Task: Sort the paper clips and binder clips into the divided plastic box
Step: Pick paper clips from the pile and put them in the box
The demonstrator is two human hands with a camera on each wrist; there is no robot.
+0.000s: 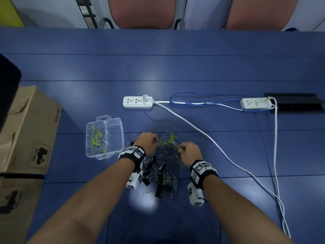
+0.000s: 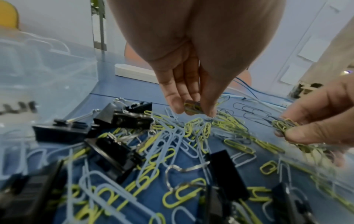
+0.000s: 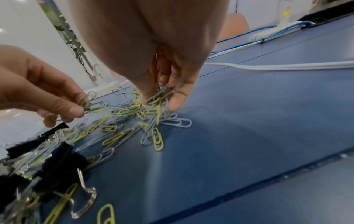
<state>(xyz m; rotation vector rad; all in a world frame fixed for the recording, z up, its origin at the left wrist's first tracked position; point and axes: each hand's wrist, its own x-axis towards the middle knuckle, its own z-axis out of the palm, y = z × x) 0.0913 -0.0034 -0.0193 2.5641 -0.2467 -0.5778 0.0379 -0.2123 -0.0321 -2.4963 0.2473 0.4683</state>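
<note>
Toward the near edge of the blue tabletop (image 1: 228,71), over the mixed pile, both hands work at the far side of the heap. The left hand (image 1: 147,143) has its fingers (image 2: 173,97) pinched on a small bunch of paper clips (image 2: 192,106); the right hand (image 1: 190,151) likewise pinches a bunch of paper clips (image 3: 162,92). The divided plastic box (image 1: 116,120) sits toward the left edge, just beside the left wrist, its long axis running from the near edge to the far one; the compartment on its left side already holds paper clips, the other looks empty. The left hand is clearly nearer, so its bunch probably goes first. The binder clips (image 1: 161,188) lie at the near side of the pile, untouched
</note>
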